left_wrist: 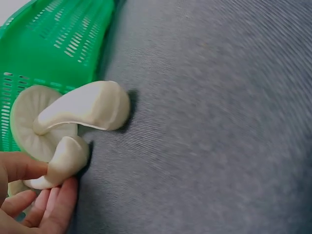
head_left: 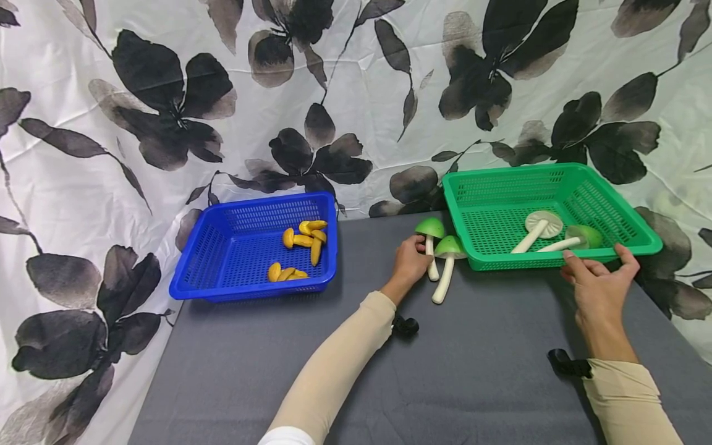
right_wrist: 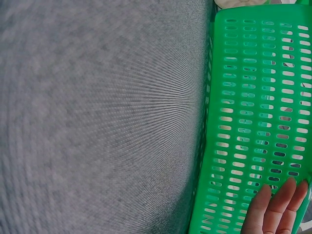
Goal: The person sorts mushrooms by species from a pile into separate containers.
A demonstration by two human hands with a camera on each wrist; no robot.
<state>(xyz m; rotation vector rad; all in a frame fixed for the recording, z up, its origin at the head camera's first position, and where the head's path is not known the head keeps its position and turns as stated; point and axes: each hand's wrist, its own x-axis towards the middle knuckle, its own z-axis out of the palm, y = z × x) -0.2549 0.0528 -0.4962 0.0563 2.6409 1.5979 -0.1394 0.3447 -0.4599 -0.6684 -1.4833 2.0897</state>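
My left hand (head_left: 413,262) pinches the white stem of a green-capped toy mushroom (head_left: 431,230) between thumb and fingers. Right beside it, a second green-capped mushroom (head_left: 444,279) leans by the green basket (head_left: 470,262), its stem toward me. In the left wrist view the held mushroom's stem (left_wrist: 68,158) shows in the fingers. My right hand (head_left: 601,287) holds the basket's front rim near its right end, and its fingertips (right_wrist: 287,190) lie against the slotted wall in the right wrist view. Inside that basket lie two more mushrooms, one underside up (head_left: 544,224), the other on its side (head_left: 584,237).
To the left stands a blue basket (head_left: 253,293) with several small yellow-orange mushrooms (head_left: 300,240) toward its right side. Both baskets sit at the back of a grey cloth-covered table (head_left: 473,371). A white curtain (head_left: 384,111) with dark flowers hangs right behind them.
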